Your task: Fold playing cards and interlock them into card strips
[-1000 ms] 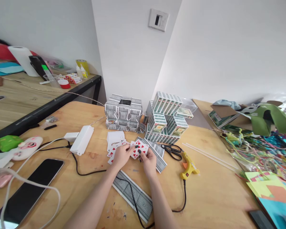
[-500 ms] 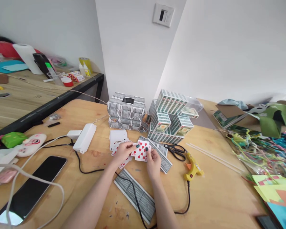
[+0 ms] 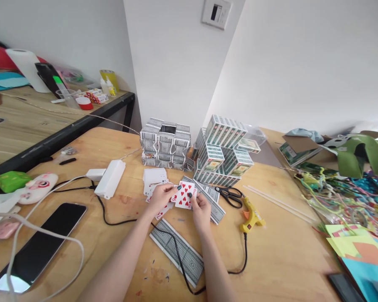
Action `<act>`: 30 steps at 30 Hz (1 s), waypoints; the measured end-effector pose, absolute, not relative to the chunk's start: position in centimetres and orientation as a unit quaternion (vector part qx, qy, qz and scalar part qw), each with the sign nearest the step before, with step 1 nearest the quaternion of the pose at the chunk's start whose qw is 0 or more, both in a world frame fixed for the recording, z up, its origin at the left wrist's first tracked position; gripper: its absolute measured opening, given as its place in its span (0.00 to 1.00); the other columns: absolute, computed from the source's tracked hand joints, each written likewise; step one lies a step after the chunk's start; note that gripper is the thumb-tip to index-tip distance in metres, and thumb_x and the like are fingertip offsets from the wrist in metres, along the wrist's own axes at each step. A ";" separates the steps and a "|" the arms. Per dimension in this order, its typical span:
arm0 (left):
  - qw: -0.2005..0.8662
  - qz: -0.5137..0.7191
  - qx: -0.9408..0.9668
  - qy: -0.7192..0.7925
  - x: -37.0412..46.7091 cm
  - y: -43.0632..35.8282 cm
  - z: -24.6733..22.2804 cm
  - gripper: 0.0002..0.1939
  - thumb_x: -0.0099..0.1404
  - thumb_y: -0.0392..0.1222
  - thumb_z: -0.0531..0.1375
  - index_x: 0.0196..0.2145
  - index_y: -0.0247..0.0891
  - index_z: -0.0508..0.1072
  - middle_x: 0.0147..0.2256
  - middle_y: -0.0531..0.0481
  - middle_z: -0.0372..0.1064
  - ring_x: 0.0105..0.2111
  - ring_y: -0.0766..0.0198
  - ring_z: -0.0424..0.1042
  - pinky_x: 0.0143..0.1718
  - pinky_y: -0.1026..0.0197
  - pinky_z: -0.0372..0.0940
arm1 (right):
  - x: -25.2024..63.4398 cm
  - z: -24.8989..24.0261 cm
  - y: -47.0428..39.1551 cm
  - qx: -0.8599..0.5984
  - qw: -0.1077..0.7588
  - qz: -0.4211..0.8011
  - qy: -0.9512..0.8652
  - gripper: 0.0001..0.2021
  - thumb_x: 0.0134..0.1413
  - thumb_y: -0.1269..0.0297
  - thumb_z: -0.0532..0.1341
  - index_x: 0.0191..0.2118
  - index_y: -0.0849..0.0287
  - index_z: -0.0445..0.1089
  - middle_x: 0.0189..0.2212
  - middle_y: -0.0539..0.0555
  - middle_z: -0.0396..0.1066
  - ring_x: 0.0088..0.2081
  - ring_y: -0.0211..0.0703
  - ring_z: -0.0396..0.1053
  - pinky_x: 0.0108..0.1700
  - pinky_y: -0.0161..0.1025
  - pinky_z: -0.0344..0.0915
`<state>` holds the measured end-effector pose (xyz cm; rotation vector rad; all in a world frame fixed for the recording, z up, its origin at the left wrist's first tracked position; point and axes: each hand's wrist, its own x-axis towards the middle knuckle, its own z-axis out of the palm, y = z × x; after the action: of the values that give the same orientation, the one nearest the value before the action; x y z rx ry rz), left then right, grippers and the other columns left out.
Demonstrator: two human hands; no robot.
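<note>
My left hand point(image 3: 161, 198) and my right hand point(image 3: 200, 210) pinch overlapping playing cards point(image 3: 185, 195) between them, the front one showing red hearts. Under and beside my left hand lie a pile of loose cards point(image 3: 154, 176), mostly face up. Strips of joined cards point(image 3: 216, 212) with grey patterned backs lie just behind my right hand. Another patterned card strip point(image 3: 181, 253) rests on the table between my forearms, crossed by a black cable. Further back stands a block built of folded cards point(image 3: 165, 144), with a square opening on top.
Stacked card boxes point(image 3: 228, 155) stand at the back. Black scissors point(image 3: 229, 196), a yellow glue gun point(image 3: 251, 216) and white glue sticks point(image 3: 280, 203) lie to the right. At left are a white power strip point(image 3: 110, 179) and a phone point(image 3: 40, 247). Coloured craft scraps point(image 3: 349, 201) heap at far right.
The heart card in my hands has tilted slightly and shifted a little left over the card behind it. My grip looks the same. The whole view has moved slightly.
</note>
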<state>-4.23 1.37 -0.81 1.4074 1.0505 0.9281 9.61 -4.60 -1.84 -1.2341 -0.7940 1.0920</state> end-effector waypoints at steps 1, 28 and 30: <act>0.548 0.389 0.594 0.442 -4.3 1.4 -0.8 0.15 0.55 0.49 0.57 0.22 0.33 0.69 0.19 0.54 0.59 0.20 0.70 0.56 0.20 0.68 0.53 | 9.6 -1.8 -4.6 -0.531 0.609 0.478 -0.344 0.17 0.44 0.51 0.61 0.33 0.61 0.68 0.28 0.54 0.74 0.26 0.42 0.70 0.29 0.37 0.65; 0.547 0.391 0.586 0.452 -4.3 1.5 -1.0 0.14 0.54 0.49 0.56 0.25 0.33 0.73 0.18 0.55 0.61 0.19 0.70 0.56 0.21 0.66 0.53 | 9.8 -1.9 -4.5 -0.503 0.612 0.507 -0.341 0.15 0.44 0.55 0.63 0.34 0.61 0.68 0.26 0.53 0.74 0.26 0.43 0.70 0.32 0.39 0.67; 0.546 0.394 0.586 0.452 -4.3 1.5 -1.0 0.14 0.54 0.49 0.57 0.24 0.33 0.72 0.18 0.55 0.61 0.19 0.69 0.58 0.21 0.66 0.53 | 9.8 -1.7 -4.5 -0.510 0.609 0.501 -0.344 0.15 0.44 0.54 0.63 0.34 0.61 0.68 0.27 0.54 0.74 0.27 0.43 0.71 0.32 0.39 0.66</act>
<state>-4.27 1.49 -1.05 1.3884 1.0710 0.9333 9.75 -4.51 -1.73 -1.1785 -0.7938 1.1562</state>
